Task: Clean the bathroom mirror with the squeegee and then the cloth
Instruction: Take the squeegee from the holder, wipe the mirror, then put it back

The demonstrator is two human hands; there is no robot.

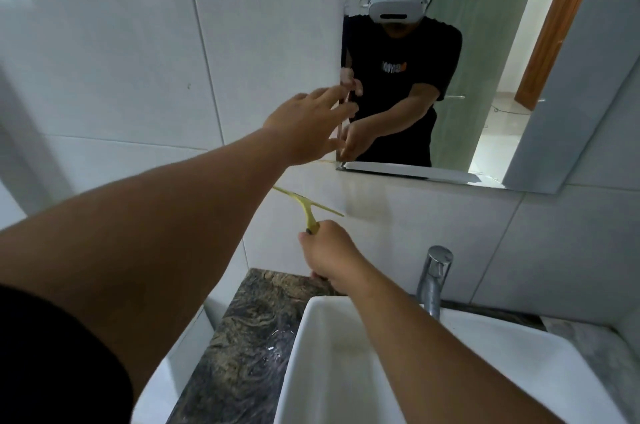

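Note:
The mirror [485, 70] hangs on the tiled wall above the basin and reflects a person in a black shirt. My left hand [308, 122] reaches out with straight, spread fingers to the mirror's left edge near its lower corner. My right hand [329, 253] grips the handle of a yellow squeegee [308, 205]. Its blade lies against the white wall tile below and left of the mirror, not on the glass. No cloth is in view.
A white basin [346, 364] sits below my right arm, with a chrome tap [433, 278] behind it. A dark marbled counter [249, 337] runs along the basin's left side. A doorway shows in the mirror's reflection.

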